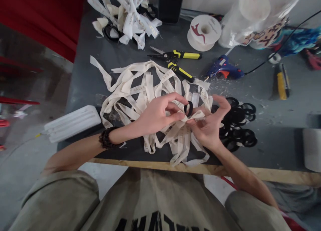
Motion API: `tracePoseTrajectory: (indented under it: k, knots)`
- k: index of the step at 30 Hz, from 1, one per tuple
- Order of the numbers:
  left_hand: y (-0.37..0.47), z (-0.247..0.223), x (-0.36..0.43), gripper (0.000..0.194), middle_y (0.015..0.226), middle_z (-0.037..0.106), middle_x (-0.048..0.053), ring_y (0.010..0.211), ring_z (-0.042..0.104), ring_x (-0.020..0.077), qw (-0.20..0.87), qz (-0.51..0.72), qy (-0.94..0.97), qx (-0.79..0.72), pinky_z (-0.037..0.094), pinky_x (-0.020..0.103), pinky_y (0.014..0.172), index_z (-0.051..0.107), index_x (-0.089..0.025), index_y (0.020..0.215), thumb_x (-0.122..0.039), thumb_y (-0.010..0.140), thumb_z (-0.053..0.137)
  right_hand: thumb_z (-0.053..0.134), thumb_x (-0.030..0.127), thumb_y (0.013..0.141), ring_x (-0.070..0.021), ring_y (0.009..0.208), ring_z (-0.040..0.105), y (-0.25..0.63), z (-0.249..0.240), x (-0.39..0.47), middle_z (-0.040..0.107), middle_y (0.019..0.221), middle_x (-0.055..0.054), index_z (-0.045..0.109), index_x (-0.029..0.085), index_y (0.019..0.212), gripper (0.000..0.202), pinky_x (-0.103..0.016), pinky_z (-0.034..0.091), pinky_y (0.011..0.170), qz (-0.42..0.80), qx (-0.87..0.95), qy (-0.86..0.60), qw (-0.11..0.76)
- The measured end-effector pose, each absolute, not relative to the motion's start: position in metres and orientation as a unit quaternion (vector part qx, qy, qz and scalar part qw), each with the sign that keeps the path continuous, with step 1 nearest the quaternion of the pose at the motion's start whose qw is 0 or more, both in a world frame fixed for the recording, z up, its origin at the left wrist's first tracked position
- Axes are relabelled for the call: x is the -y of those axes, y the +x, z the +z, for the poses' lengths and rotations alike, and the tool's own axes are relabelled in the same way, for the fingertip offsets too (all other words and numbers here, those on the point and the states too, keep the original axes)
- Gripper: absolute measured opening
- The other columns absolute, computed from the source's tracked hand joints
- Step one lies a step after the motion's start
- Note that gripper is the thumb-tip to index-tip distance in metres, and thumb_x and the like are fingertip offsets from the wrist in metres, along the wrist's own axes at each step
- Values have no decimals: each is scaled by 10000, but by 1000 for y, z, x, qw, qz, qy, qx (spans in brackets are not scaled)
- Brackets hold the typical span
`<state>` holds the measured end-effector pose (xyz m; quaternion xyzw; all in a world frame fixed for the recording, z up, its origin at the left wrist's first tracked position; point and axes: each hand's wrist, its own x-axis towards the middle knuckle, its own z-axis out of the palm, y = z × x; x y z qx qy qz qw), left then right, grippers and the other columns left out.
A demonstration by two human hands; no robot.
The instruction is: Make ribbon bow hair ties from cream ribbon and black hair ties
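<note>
Above a heap of cream printed ribbon (pixel 150 87), both hands meet at a black hair tie (pixel 188 108) with a cream ribbon (pixel 197 115) at its lower side. My left hand (pixel 160 113) reaches in from the left, its thumb and fingers pinching the ribbon beside the tie. My right hand (pixel 209 124) pinches the same ribbon from the right between thumb and fingers, with its index finger raised. The hands nearly touch. Fingers hide part of the ribbon where it meets the tie.
Black hair ties (pixel 240 124) lie right of the hands. Behind the ribbon heap are yellow-black snips (pixel 175 57), a ribbon spool (pixel 204 31) and a blue glue gun (pixel 223 68). A yellow cutter (pixel 283 82) lies farther right; a white device (pixel 72 123) sits left. Finished-looking bows (pixel 132 16) are at the back.
</note>
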<state>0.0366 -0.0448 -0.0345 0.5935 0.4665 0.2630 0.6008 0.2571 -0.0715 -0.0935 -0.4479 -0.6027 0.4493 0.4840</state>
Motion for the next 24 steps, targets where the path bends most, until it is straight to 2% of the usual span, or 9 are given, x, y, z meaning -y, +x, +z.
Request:
tracePoseTrajectory:
  k: [3,9,15,20,24]
  knots:
    - [37,-35,45,324,900,825,8,826,798,182,598,259,599,-465,519,284,667,669,-229,1267,-334,980,774,932,514,862,-148,576,637,257,-93,71,638,901,60,304,384,1406,841,-245,381,400,453,602,-439,489]
    - [35,-36,45,274,880,816,7,763,770,177,602,252,604,-458,506,286,635,651,-239,1214,-362,992,753,948,568,832,-159,601,651,258,-97,70,655,846,71,296,379,1383,874,-273,501,491,459,604,-434,486]
    - [35,-33,45,214,894,814,17,768,754,175,602,239,602,-466,498,279,625,652,-234,1197,-330,1013,704,958,529,835,-148,566,610,258,-95,70,656,829,76,301,368,1353,853,-251,446,477,468,604,-427,484]
    - [36,-33,45,222,911,829,23,775,767,183,598,236,607,-468,514,288,640,661,-232,1192,-342,1005,709,987,529,792,-159,583,606,260,-95,70,627,838,74,301,372,1303,870,-302,516,538,465,603,-451,466]
    - [37,-35,45,209,915,833,21,785,771,181,599,242,606,-464,515,286,647,667,-232,1180,-324,999,714,955,460,847,-153,594,613,259,-95,70,621,849,77,306,364,1279,786,-310,539,554,449,618,-427,485]
